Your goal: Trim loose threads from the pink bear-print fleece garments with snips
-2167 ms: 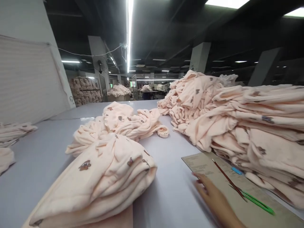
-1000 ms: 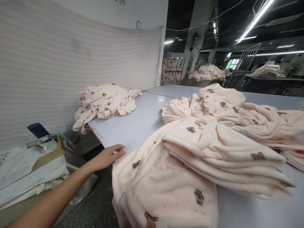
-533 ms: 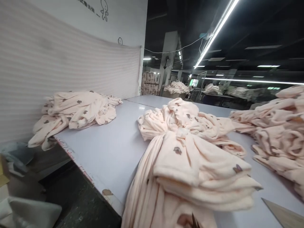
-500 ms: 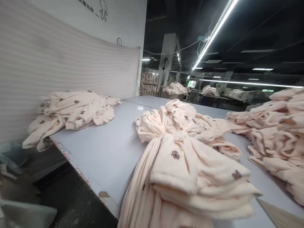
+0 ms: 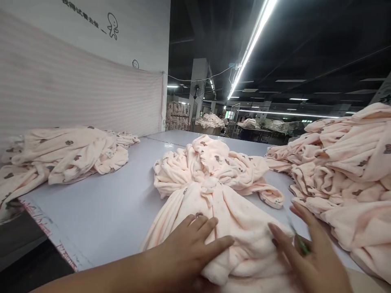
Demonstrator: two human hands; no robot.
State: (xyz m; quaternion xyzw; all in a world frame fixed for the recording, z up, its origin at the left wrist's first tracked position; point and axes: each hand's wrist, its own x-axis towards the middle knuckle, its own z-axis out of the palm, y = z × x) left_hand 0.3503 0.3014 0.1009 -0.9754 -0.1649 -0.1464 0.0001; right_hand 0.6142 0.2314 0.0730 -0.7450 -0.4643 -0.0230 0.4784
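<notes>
My left hand lies flat, fingers together, on the near end of a folded pink fleece bundle printed with small brown bears. My right hand hovers at the bundle's right side, blurred, fingers stretched out, with a thin green tool held between them. Just behind the bundle and touching it is a crumpled heap of the same fleece.
The grey table ends in a worn edge at the left, with dark floor below. Another fleece pile lies far left by the white wall. A tall stack of fleece fills the right side. More tables and piles stand far back.
My view swung from the left wall back over the table. Both hands, out of view half a second ago, have come onto the near bundle, the right one carrying the green tool.
</notes>
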